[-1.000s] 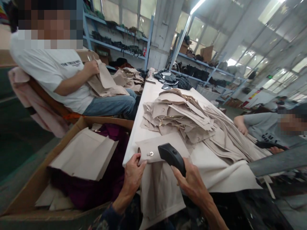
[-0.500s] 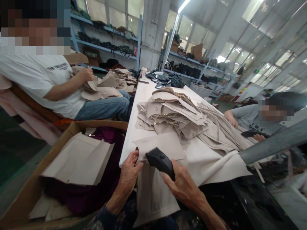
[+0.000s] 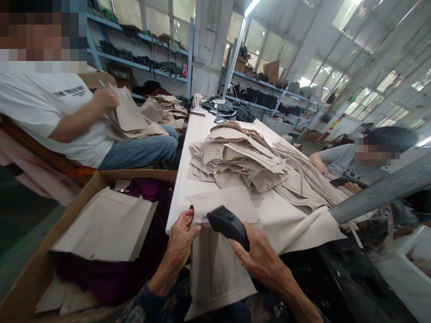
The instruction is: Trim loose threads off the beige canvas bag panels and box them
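Note:
My right hand (image 3: 261, 251) is wrapped round a black hand-held tool (image 3: 228, 223), shaped like a hair clipper. The tool's narrow end lies over a beige fabric piece (image 3: 220, 273) that hangs over the near table edge, its upper part flat on the tabletop. My left hand (image 3: 182, 233) pinches the left edge of this piece, just left of the tool's tip. A small metal-looking fitting (image 3: 204, 215) shows beside the tip. Beyond my hands, a pile of beige pieces with gold-coloured hardware (image 3: 239, 157) covers the middle of the table.
A cardboard box (image 3: 85, 186) at my left holds a beige panel (image 3: 104, 224) on purple cloth (image 3: 148, 188). A seated co-worker (image 3: 81, 116) handles beige pieces; another co-worker (image 3: 346, 161) is across the table. A grey metal post (image 3: 380, 193) slants in from the right.
The tool's tip has shifted slightly right, uncovering the small fitting. My left hand keeps its pinch. The co-worker at left has raised a beige piece. The whole view has shifted a little.

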Motion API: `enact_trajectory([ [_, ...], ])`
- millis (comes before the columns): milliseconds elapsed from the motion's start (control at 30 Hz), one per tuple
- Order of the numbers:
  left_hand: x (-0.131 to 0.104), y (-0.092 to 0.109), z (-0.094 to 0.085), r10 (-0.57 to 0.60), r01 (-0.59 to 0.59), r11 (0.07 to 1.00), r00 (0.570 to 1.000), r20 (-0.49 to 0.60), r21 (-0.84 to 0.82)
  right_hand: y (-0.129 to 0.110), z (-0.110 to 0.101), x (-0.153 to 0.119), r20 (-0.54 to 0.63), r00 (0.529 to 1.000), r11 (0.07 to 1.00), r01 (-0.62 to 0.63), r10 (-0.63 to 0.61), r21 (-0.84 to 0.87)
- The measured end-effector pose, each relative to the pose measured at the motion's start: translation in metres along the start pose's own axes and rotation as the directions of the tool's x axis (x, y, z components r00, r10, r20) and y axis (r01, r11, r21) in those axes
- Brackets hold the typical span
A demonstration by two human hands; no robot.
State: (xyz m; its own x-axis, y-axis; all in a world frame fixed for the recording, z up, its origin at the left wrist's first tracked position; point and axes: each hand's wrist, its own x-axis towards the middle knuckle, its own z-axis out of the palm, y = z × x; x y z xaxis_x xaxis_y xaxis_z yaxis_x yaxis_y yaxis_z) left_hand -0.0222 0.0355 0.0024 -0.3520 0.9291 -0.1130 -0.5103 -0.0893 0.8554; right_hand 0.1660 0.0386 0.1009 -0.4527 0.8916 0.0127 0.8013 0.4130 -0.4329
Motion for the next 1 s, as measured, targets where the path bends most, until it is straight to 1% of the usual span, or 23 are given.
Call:
enact_trajectory([
  [67, 0.000, 0.000, 0.000, -0.001, 0.001, 1.000, 1.000, 0.001, 0.024, -0.003, 0.008, 0.004, 0.016, 1.000, 1.000, 0.019, -0.019, 0.003],
  [100, 0.000, 0.001, 0.000, -0.002, 0.002, 1.000, 1.000, 0.005, 0.031, -0.004, 0.009, 0.007, 0.008, 1.000, 1.000, 0.023, -0.023, 0.006],
  [167, 0.001, 0.004, 0.002, -0.016, 0.016, 0.999, 1.000, 0.005, 0.043, -0.002, 0.003, 0.013, -0.031, 0.999, 1.000, 0.012, -0.012, 0.020],
  [267, 0.004, 0.011, 0.003, -0.100, 0.098, 0.990, 0.995, 0.012, 0.099, 0.010, -0.023, 0.014, -0.127, 0.990, 0.997, -0.046, 0.054, 0.062],
  [333, 0.008, 0.015, 0.002, -0.167, 0.161, 0.973, 0.985, 0.029, 0.165, 0.026, -0.044, 0.007, -0.212, 0.969, 0.991, -0.111, 0.123, 0.068],
  [433, 0.013, 0.017, 0.000, -0.213, 0.197, 0.944, 0.976, 0.033, 0.263, 0.055, -0.069, -0.014, -0.335, 0.913, 0.972, -0.235, 0.231, 0.030],
  [500, 0.015, 0.017, -0.001, -0.213, 0.200, 0.930, 0.977, 0.009, 0.310, 0.071, -0.076, -0.031, -0.361, 0.885, 0.952, -0.307, 0.293, 0.020],
  [533, 0.015, 0.017, -0.001, -0.211, 0.198, 0.924, 0.978, 0.002, 0.327, 0.077, -0.075, -0.039, -0.349, 0.882, 0.944, -0.328, 0.316, 0.025],
  [600, 0.014, 0.016, 0.001, -0.205, 0.195, 0.920, 0.979, -0.007, 0.339, 0.087, -0.069, -0.050, -0.303, 0.891, 0.938, -0.345, 0.339, 0.036],
  [700, 0.013, 0.016, 0.005, -0.206, 0.204, 0.930, 0.978, -0.027, 0.306, 0.094, -0.048, -0.052, -0.240, 0.917, 0.947, -0.319, 0.317, 0.031],
  [767, 0.013, 0.016, 0.008, -0.212, 0.217, 0.938, 0.976, -0.045, 0.269, 0.095, -0.032, -0.045, -0.221, 0.935, 0.959, -0.281, 0.279, 0.020],
  [867, 0.016, 0.017, 0.010, -0.224, 0.228, 0.943, 0.974, -0.044, 0.243, 0.096, -0.010, -0.028, -0.198, 0.965, 0.980, -0.189, 0.174, -0.056],
  [933, 0.016, 0.017, 0.012, -0.261, 0.253, 0.942, 0.965, 0.008, 0.221, 0.096, -0.001, -0.019, -0.168, 0.980, 0.986, -0.126, 0.106, -0.110],
  [1000, 0.016, 0.017, 0.015, -0.307, 0.287, 0.937, 0.949, 0.075, 0.200, 0.098, 0.002, -0.011, -0.148, 0.986, 0.989, -0.093, 0.075, -0.118],
])
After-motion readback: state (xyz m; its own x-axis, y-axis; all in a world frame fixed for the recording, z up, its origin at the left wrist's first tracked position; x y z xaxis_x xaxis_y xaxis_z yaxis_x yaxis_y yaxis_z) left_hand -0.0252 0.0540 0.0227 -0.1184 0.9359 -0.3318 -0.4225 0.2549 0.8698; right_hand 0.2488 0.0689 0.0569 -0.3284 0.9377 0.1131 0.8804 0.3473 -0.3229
